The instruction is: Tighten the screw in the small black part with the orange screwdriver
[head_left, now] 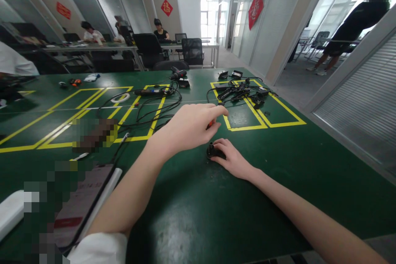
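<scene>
My left hand (188,126) is raised above the green table, its fingers curled round a small orange-and-black object (210,124). Most of that object is hidden behind the hand, so its kind does not show. Lower and to the right, my right hand (230,156) rests on the table top. Its thumb and fingers grip a small black part (211,151) with a short post standing up from it. The left hand's fingertips are above this part and apart from it.
Black cabled parts (236,93) lie piled within yellow tape at the far right. Beyond my left arm are a black cable (161,107), a white ring (120,98) and a power tool (178,74). Papers (83,202) lie at left. Several people sit or stand farther off.
</scene>
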Action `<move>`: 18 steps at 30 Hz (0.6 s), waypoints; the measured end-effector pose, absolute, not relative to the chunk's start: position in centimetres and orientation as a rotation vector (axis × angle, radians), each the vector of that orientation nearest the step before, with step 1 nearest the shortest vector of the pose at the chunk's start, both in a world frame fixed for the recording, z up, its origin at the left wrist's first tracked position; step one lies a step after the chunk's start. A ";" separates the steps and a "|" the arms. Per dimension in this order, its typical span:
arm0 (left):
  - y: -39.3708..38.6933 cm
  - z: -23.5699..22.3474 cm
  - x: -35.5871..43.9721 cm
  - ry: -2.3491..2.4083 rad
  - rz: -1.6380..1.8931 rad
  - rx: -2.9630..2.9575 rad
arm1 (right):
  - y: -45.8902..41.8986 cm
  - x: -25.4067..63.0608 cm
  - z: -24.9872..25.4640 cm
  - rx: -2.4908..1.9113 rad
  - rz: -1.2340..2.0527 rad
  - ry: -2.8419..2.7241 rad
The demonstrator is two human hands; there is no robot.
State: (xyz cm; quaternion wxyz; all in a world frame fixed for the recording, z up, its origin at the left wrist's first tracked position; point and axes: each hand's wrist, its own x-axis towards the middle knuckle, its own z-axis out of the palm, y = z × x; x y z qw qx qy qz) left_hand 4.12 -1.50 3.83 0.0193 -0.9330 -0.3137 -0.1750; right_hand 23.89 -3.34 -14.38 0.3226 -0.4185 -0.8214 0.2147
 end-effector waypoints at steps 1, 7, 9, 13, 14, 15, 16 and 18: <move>-1.5 3.9 4.1 -0.971 -0.529 -2.897 | -3.3 24.0 -14.4 -1.092 0.572 -2.162; -1.5 3.8 4.0 -0.904 -0.528 -2.975 | -3.3 24.3 -14.4 -1.053 0.616 -2.170; -1.5 3.7 4.0 -0.898 -0.547 -2.976 | -3.4 24.3 -14.3 -1.053 0.617 -2.176; -1.7 3.8 4.0 -0.894 -0.530 -2.973 | -3.4 24.3 -14.2 -1.051 0.604 -2.184; -1.7 3.9 4.0 -0.887 -0.529 -2.976 | -3.4 24.3 -14.2 -1.051 0.602 -2.184; -1.8 3.9 4.0 -0.880 -0.530 -2.981 | -3.4 24.4 -14.2 -1.052 0.603 -2.184; -1.9 3.9 4.0 -0.876 -0.534 -2.984 | -3.4 24.4 -14.2 -1.054 0.606 -2.183; -1.8 3.8 4.2 -0.886 -0.548 -2.987 | -3.4 24.4 -14.1 -1.056 0.610 -2.180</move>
